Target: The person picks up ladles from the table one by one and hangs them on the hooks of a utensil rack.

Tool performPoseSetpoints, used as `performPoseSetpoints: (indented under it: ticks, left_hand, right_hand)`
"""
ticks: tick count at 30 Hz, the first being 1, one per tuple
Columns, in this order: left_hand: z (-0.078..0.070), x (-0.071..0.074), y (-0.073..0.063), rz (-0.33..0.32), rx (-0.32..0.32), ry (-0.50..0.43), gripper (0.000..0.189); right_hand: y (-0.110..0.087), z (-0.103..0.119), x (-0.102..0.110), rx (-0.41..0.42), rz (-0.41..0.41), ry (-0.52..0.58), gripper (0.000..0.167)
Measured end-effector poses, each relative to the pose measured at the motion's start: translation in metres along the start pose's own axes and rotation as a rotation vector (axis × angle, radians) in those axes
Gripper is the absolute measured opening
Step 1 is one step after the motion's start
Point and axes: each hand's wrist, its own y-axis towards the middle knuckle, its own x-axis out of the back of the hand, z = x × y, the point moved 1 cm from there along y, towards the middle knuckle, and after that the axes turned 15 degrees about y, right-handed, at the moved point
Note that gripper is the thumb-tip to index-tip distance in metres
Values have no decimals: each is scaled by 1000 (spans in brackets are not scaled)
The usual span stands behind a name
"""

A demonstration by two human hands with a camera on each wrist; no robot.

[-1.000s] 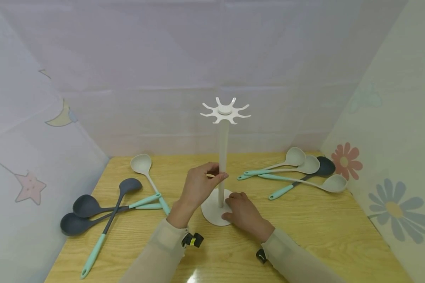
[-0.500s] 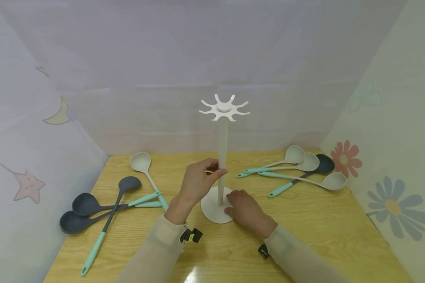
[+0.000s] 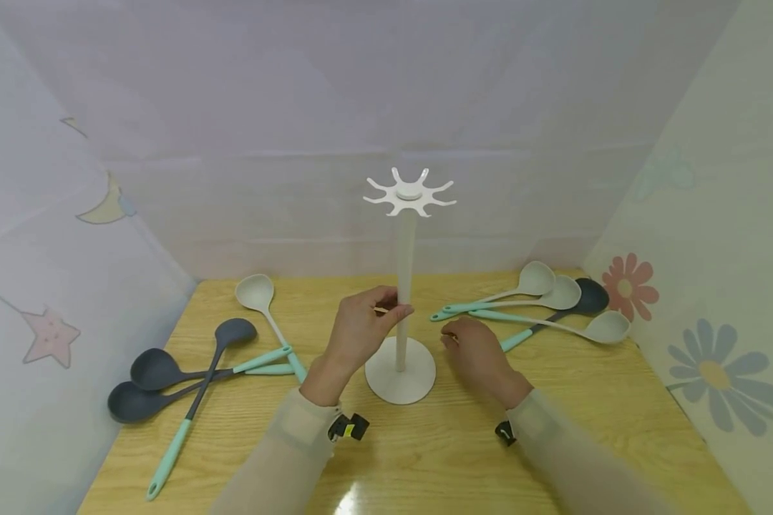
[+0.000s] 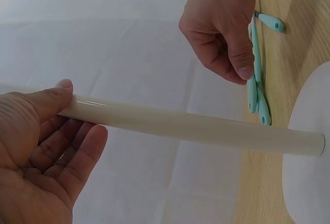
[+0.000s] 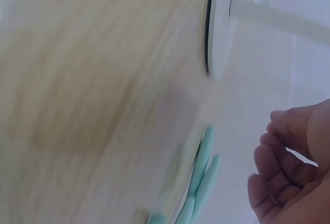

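A white utensil stand rises upright mid-table, with a round base and a ring of curved hooks on top. My left hand holds its pole about halfway up, thumb on one side and curled fingers on the other, as the left wrist view also shows. To the right of the base hovers my right hand, fingers loosely curled, with nothing in it. Just beyond it lie the green handle ends of the right-hand ladles: white ones and a dark one. My right hand partly hides the dark ladle's handle.
On the left side lie several dark ladles with crossed green handles, and a white ladle behind them. My left forearm covers that white ladle's handle end. Cloth-covered walls border the wooden table at back and sides.
My right hand has let go of the stand's base and moved right and away from me, toward the ladle handles. My left hand has stayed on the pole.
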Motion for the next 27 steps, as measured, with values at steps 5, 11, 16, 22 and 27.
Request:
performPoseSetpoints:
  ticks: [5, 11, 16, 22, 27]
  left_hand:
    - [-1, 1, 2, -18, -17, 0, 27]
    - [-3, 1, 1, -7, -18, 1, 28]
    - [-3, -1, 0, -15, -38, -11, 28]
    - [-2, -2, -1, -18, -42, -19, 28]
    - [0, -2, -2, -25, -37, -28, 28]
  right_hand:
    - [9, -18, 15, 17, -54, -21, 12]
    - [17, -33, 32, -19, -43, -35, 15]
    - [25, -42, 48, -34, -58, -66, 16]
    - [33, -53, 59, -40, -37, -86, 19]
    - [40, -60, 66, -43, -32, -104, 20]
